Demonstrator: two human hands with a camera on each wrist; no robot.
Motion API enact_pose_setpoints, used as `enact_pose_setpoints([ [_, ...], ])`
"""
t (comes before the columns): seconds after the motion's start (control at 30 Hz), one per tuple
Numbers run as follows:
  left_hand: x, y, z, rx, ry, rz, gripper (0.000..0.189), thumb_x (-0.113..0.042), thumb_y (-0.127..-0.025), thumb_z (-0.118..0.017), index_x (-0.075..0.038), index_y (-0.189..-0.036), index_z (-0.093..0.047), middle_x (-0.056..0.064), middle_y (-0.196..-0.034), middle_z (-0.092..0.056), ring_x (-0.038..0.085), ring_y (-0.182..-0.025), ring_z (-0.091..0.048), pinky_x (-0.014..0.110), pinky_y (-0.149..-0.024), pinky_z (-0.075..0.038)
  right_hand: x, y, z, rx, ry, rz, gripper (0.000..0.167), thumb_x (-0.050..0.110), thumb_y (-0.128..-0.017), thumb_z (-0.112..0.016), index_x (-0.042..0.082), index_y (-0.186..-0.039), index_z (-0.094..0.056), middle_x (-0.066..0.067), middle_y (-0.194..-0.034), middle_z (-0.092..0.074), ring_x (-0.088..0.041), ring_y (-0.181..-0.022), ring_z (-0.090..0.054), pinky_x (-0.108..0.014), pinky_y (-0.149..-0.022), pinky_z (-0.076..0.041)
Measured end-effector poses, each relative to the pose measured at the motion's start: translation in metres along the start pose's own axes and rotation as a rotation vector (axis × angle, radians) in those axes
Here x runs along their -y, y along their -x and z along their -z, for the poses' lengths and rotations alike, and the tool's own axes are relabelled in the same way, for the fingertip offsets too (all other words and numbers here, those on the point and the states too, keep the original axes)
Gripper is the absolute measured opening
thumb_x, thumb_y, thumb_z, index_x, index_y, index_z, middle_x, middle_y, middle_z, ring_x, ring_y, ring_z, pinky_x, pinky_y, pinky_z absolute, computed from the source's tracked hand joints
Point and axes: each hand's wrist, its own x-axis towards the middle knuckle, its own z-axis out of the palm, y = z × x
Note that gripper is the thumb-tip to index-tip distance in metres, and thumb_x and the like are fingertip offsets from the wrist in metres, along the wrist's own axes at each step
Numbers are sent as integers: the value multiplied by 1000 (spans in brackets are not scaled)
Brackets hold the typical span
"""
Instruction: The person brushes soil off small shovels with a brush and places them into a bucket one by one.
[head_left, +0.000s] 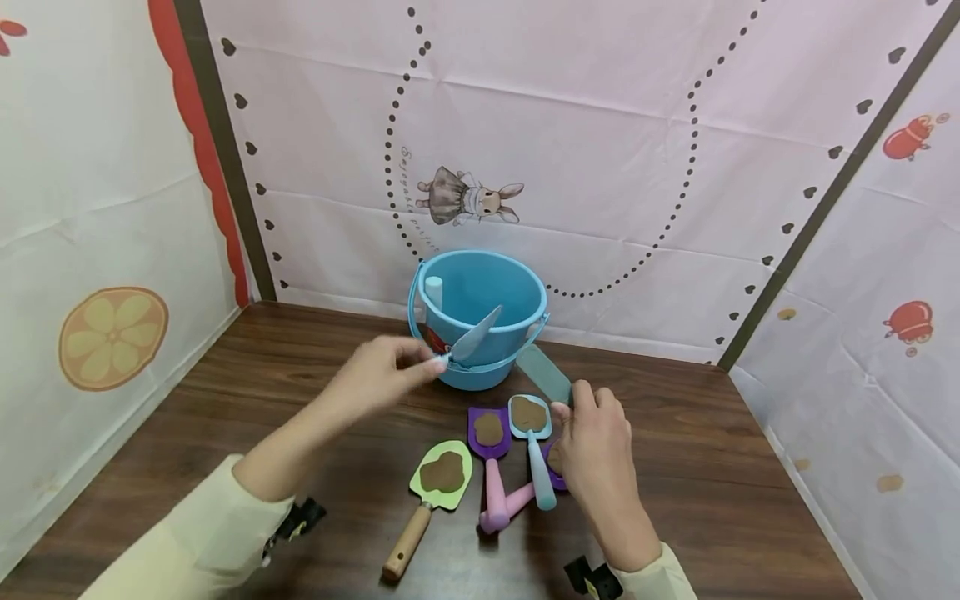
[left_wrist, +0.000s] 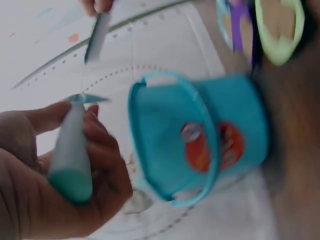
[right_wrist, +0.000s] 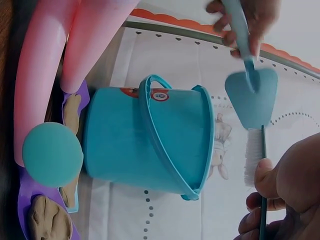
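Observation:
My left hand (head_left: 390, 371) grips the light blue handle of a small toy shovel (right_wrist: 252, 97), its blade raised in front of the bucket's rim. A green-backed brush (head_left: 545, 375) with white bristles is held in my right hand (head_left: 596, 442), between thumb and fingers. In the right wrist view the tip of the brush overlaps the lower edge of the shovel blade. Behind both hands stands the blue bucket (head_left: 480, 379), upright, with a pale blue handle (head_left: 433, 292) showing inside it.
Toy shovels bearing brown lumps lie on the wooden table (head_left: 322, 425): a green one (head_left: 459, 454) with a wooden handle, a light blue one (head_left: 540, 471), and two purple ones (head_left: 497, 492) with pink handles. Printed cloth walls (head_left: 600, 150) stand behind and at both sides.

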Motion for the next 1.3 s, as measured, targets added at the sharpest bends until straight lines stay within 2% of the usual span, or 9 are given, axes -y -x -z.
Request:
enact_pose_setpoints([
  [0.13,-22,-23,9,-137,-379,-41,22,-42,-96,-68,-21,-99,-75,-2,-81,-67,20,-71,-57,36,-57,-45,1,1,0,-23,-2,14,27,30,-101,-60,4,-100,-55,-12,-83,-46,-32,-78,-50,-44,-68,-40],
  [0.27,-33,-54,6,-197,-689,-82,22,-40,-96,-69,-19,-101,-73,0,-85,-66,23,-75,-61,41,-56,-50,0,3,0,-48,6,30,26,30,-100,-62,5,-95,-53,-10,-80,-45,-31,-76,-50,-42,-65,-38],
  [0.37,-38,-77,1,-167,-849,-120,18,-34,-97,-67,-17,-96,-72,3,-87,-65,25,-79,-64,46,-61,-55,-1,4,-1,-51,17,39,26,29,-100,-62,7,-92,-51,-9,-79,-43,-30,-74,-48,-41,-63,-36],
  [0.5,-47,-104,-6,-92,-1000,-167,16,-21,-97,-64,-14,-85,-72,5,-81,-65,24,-71,-63,45,-59,-55,-2,5,-1,-54,21,47,27,30,-99,-63,7,-91,-50,-8,-78,-42,-28,-72,-46,-39,-62,-34],
  [0.6,-52,-120,-10,-34,-1106,-182,16,-16,-97,-61,-14,-87,-73,5,-79,-66,21,-66,-59,42,-55,-54,-2,5,-1,-57,13,54,27,30,-99,-64,7,-91,-50,-8,-77,-42,-28,-72,-46,-38,-62,-34],
  [0.77,-54,-137,-14,65,-1179,-134,14,-20,-98,-64,-14,-103,-76,5,-85,-69,20,-68,-59,41,-58,-55,-1,5,-1,-54,8,61,27,30,-99,-64,7,-93,-52,-8,-78,-42,-28,-73,-46,-39,-62,-34],
  [0.93,-51,-149,-18,116,-1211,-71,19,-24,-98,-64,-14,-110,-75,5,-86,-68,20,-69,-59,38,-59,-54,0,4,0,-50,6,59,26,29,-98,-65,7,-95,-53,-8,-78,-42,-28,-72,-46,-38,-62,-34],
  [1.1,-50,-156,-18,149,-1180,-32,20,-21,-101,-59,-13,-112,-74,6,-89,-68,21,-70,-56,37,-56,-51,1,3,2,-54,6,57,26,29,-98,-65,7,-94,-53,-8,-78,-43,-28,-72,-46,-39,-61,-35],
  [1.3,-46,-157,-17,212,-1091,4,25,-17,-102,-58,-13,-123,-70,9,-107,-70,25,-84,-61,43,-68,-56,1,3,2,-52,8,49,26,30,-99,-64,7,-94,-53,-8,-79,-43,-28,-73,-46,-38,-62,-35],
])
